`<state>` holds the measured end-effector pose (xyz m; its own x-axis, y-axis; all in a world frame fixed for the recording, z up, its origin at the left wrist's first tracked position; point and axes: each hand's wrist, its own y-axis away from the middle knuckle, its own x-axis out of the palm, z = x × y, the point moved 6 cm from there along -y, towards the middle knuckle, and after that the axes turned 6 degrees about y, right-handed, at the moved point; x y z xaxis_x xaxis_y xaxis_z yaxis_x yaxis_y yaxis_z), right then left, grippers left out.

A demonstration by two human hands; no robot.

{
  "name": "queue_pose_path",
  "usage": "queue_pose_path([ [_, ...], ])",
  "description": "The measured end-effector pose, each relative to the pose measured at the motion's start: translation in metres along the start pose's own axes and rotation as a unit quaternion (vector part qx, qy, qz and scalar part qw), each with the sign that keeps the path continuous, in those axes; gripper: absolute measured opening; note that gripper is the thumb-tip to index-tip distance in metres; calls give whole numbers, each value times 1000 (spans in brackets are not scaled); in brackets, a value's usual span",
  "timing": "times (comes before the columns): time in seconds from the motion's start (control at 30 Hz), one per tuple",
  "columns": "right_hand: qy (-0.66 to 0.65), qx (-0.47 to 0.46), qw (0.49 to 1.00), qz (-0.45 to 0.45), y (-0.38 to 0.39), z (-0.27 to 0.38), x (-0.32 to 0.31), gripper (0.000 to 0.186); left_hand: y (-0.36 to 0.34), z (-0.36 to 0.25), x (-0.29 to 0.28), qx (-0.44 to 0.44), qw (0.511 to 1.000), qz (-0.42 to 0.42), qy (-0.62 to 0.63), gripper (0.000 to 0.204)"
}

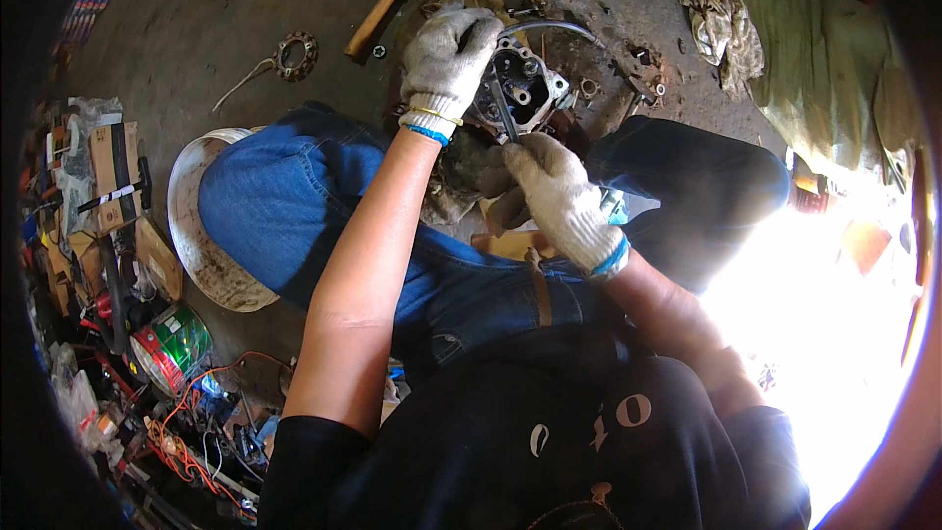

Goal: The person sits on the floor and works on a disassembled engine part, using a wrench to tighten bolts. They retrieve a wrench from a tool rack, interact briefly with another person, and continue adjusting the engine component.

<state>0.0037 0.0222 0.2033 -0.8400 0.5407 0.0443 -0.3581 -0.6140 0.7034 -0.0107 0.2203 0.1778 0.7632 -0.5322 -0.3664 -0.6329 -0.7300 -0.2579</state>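
Observation:
An open metal engine casing (528, 88) with a dark hollow lies between my knees. My left hand (449, 54), in a greyish-white work glove, is closed at the casing's left edge; what its curled fingers hold is hidden. My right hand (561, 191), gloved the same way, grips the near end of a slim grey metal bar tool (503, 110). The bar slants up across the casing's left side, its far end over the opening. Behind the casing a bent grey hose (564, 26) arches rightward from beside my left hand.
A wooden-handled hammer (388, 2) and a round metal ring part (296, 56) lie on the floor ahead. A second hammer (638, 88) is right of the casing among small parts. At left stand a white bucket (186, 226), a green-red tin (169, 348) and clutter. A green cloth (819, 79) hangs right.

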Motion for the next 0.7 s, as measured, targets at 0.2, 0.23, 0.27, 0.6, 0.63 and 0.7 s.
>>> queue_pose_path([
  [0.2, -64, 22, 998, 20, 0, 3, -5, 35, -1, 1, 1, 2, 1000, 4, 6, 25],
  [0.23, -62, 23, 997, 34, -2, 4, -5, 35, -2, 1, 2, 4, 1000, 4, 2, 25],
  [0.27, -58, 22, 997, 41, -3, 6, -4, 34, -1, 1, 1, 3, 1000, 4, -4, 25],
  [0.6, 174, -74, 980, 69, -12, 12, -9, 38, -3, 2, 1, 17, 1000, -15, 10, 28],
  [0.63, 145, -72, 984, 71, -14, 10, -11, 38, -3, 2, 1, 21, 1000, -15, 15, 28],
  [0.7, -81, 78, 990, 80, -16, -4, -19, 33, -1, 0, 0, 25, 999, -15, 20, 28],
])
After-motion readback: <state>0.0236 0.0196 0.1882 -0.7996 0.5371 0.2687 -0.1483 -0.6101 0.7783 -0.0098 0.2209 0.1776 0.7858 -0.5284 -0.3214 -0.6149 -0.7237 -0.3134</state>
